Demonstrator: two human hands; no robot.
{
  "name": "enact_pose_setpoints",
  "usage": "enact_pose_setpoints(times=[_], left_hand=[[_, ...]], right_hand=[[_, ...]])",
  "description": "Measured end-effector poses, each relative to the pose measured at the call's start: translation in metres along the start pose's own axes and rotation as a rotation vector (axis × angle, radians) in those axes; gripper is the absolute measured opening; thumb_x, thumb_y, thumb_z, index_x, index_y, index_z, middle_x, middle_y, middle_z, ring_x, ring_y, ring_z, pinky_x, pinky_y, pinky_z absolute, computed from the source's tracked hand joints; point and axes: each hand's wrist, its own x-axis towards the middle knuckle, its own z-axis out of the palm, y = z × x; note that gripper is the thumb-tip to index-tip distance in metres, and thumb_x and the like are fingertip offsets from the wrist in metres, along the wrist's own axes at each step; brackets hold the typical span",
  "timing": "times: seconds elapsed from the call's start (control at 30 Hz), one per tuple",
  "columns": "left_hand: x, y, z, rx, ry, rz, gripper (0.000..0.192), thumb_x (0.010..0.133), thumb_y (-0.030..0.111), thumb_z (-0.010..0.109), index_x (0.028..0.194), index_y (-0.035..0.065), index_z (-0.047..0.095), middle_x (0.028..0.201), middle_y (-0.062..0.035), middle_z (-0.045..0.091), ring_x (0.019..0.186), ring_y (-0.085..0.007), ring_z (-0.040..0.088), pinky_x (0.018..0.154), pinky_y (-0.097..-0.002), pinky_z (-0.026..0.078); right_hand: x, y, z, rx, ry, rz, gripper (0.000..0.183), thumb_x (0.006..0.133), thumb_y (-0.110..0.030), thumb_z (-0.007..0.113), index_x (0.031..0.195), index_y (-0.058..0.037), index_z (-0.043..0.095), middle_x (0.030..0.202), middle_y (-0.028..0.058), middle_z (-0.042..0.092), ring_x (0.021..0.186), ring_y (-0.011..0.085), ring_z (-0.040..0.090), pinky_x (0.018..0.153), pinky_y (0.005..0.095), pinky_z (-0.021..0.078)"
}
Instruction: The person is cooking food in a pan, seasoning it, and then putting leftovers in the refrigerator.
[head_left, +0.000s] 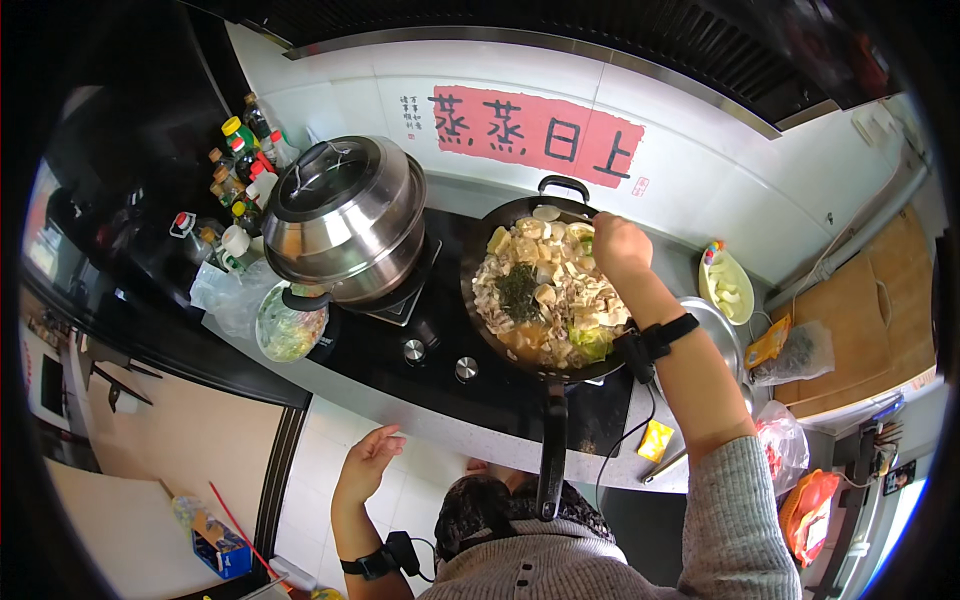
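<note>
My right hand (622, 241) grips the thin handle of a metal spoon (547, 214) over the far side of a black wok (555, 379). The spoon's bowl rests at the top edge of the food. Tofu-like pale pieces, sliced mushrooms, cabbage leaves and a dark green heap of shredded seaweed or herbs (519, 291) fill the wok, with brown broth at the front. The wok's long black handle (553, 457) points toward my body. Apart from the counter edge, my left hand (370, 459) hangs in the air, fingers apart and holding nothing.
A lidded steel steamer pot (345, 225) stands on the left burner of the black glass stove (442, 330). Left of it are several bottles (244, 165) and a covered bowl (291, 330). To the right sit a steel bowl (709, 319), a pale green dish (726, 281) and a yellow packet (655, 440).
</note>
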Motion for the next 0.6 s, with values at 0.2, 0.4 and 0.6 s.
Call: enact_pose_setpoints(times=[0.2, 0.4, 0.6], left_hand=[[-0.004, -0.005, 0.001, -0.043, 0.021, 0.014, 0.037, 0.088, 0.021, 0.055, 0.116, -0.0024, 0.049, 0.096, -0.0095, 0.061, 0.087, -0.0148, 0.056, 0.081, -0.0258, 0.043], [0.003, -0.003, 0.005, -0.017, 0.017, 0.007, 0.037, 0.088, 0.021, 0.055, 0.115, -0.0026, 0.049, 0.095, -0.0094, 0.061, 0.087, -0.0145, 0.056, 0.081, -0.0260, 0.043], [0.013, 0.001, 0.007, 0.016, -0.017, 0.002, 0.037, 0.089, 0.022, 0.052, 0.116, -0.0025, 0.048, 0.097, -0.0093, 0.061, 0.088, -0.0143, 0.056, 0.082, -0.0260, 0.043]], right_hand=[[-0.025, -0.011, 0.008, -0.220, -0.096, -0.359, 0.021, 0.081, -0.013, 0.045, 0.096, -0.0097, 0.059, 0.093, 0.0113, 0.062, 0.087, 0.0241, 0.061, 0.067, 0.0350, 0.0502], [-0.094, 0.009, -0.004, -0.268, 0.124, -0.818, 0.032, 0.076, -0.011, 0.051, 0.107, -0.0054, 0.050, 0.080, 0.0069, 0.055, 0.071, 0.0192, 0.059, 0.056, 0.0312, 0.0491], [-0.119, 0.022, -0.022, -0.024, 0.148, -0.720, 0.024, 0.073, -0.008, 0.052, 0.096, -0.0078, 0.058, 0.076, 0.0096, 0.058, 0.067, 0.0261, 0.060, 0.054, 0.0356, 0.0488]])
